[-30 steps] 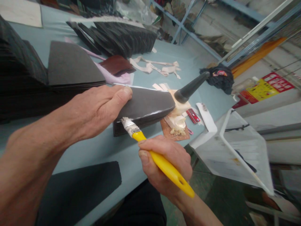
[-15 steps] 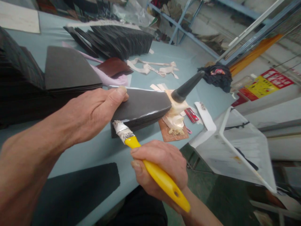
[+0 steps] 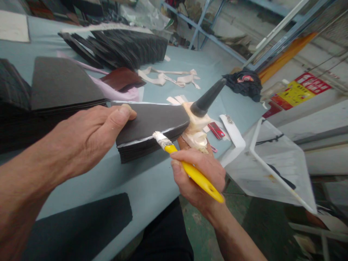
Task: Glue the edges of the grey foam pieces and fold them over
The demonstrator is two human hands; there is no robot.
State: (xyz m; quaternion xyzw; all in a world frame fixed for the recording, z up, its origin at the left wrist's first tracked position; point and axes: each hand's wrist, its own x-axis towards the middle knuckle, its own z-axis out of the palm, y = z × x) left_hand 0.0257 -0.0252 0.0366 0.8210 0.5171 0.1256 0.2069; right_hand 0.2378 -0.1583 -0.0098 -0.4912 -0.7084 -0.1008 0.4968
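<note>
Head view: paste work on a sheet edge in hand, by the look of it. Left hand (image 3: 89, 141) clamped over one end of a stack of dark grey foam sheets (image 3: 149, 127), thumb on top, pinning the pile down. Right hand (image 3: 198, 177) clenched round the yellow handle of a paste brush (image 3: 194, 174), its clogged white bristles (image 3: 160, 139) touching the stack's front edge. Next move, as a judgement, calling for those bristles to travel along the rest of the curved edge while the left hand stays firm. Stack lying near the rim of the blue-grey surface (image 3: 152, 181), just beside a heap of cream paste (image 3: 195, 134) on a brown board (image 3: 182, 142), with a black tapered handle (image 3: 208, 99) rising from the paste. Sheets neatly aligned, a thin glossy white line along the upper rim. Farther back, a fanned row of dark sheets (image 3: 114, 47), a second dark stack (image 3: 65, 83) and off-white offcuts (image 3: 168, 78)
</note>
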